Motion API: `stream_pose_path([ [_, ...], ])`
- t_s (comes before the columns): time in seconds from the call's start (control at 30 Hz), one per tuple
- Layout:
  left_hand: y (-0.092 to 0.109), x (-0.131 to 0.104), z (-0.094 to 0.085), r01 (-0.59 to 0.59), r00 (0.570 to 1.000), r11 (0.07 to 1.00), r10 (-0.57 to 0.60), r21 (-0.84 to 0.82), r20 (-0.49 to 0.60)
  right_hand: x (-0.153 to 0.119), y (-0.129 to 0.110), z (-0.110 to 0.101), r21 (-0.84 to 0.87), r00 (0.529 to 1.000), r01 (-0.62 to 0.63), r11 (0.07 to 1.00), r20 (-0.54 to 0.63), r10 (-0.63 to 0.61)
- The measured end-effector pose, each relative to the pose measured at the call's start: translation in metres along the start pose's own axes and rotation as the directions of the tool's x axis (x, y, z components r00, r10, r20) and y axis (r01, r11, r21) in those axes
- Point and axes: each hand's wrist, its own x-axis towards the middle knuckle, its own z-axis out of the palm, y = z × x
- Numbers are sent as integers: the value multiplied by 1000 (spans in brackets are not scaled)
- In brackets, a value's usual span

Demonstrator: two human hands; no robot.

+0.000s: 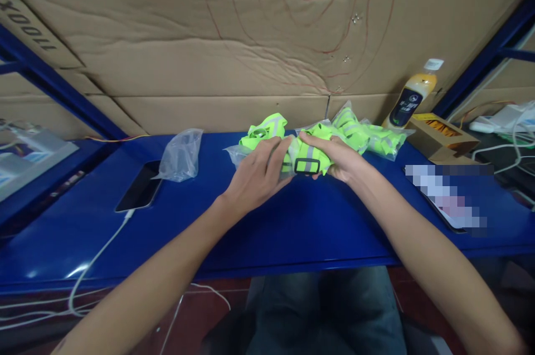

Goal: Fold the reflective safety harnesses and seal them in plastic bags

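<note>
From where I'm standing, I'm watching a person in jeans sitting at a blue table [317, 221], both bare arms reaching forward. The two hands are gripping a bright yellow-green strap bundle [328, 133] between them near the table's back edge. The left hand [257, 174] is closing over its left side with bent fingers, and the right hand [340, 155] is clasping the other side, its thumb lying across the top. A black buckle [307, 166] is facing the person at the front of the bundle, and clear plastic is showing between the hands. Just behind the left hand, another yellow-green strap [267, 126] is lying in loops. Beyond the right hand, bagged straps [376, 139] are spreading towards a bottle [412, 100], which is leaning beside an open cardboard box [443, 135]. Nearer the right forearm, a flat device [443, 199] is lying with its face blurred out. Well to the left, a crumpled clear bag [181, 155] is touching a dark phone [140, 188], and a white cable [98, 257] is running from the phone over the front edge. Behind everything, a cardboard sheet [167, 65] is standing upright, carrying red curved lines.
</note>
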Motion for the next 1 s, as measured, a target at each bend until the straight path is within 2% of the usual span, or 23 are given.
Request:
stream_pose_path([
  [0.17, 0, 1, 0, -56, 998, 998, 56, 16, 30, -4, 5, 11, -5, 999, 1, 1000, -37, -1],
  [0.27, -4, 1, -1, -47, 995, 999, 48, -14, 84, -8, 12, 20, -58, 994, 100, 993, -46, -103],
  [0.37, -10, 2, -2, 15, 993, 998, -7, -61, 122, -10, 18, 27, -141, 971, 233, 962, -30, -239],
  [0.57, -18, 0, 2, 160, 979, 977, -140, -140, 148, -14, 23, 26, -295, 901, 434, 851, 113, -419],
  [0.73, -15, -2, 5, 261, 944, 957, -224, -131, 241, -13, 23, 26, -350, 888, 457, 818, 126, -442],
  [0.87, -15, -1, 2, 307, 939, 932, -265, -190, 220, -12, 24, 28, -341, 867, 494, 800, 122, -483],
  [1.0, -19, -2, 1, 344, 931, 903, -293, -257, 217, -14, 25, 25, -443, 832, 543, 713, 167, -530],
])
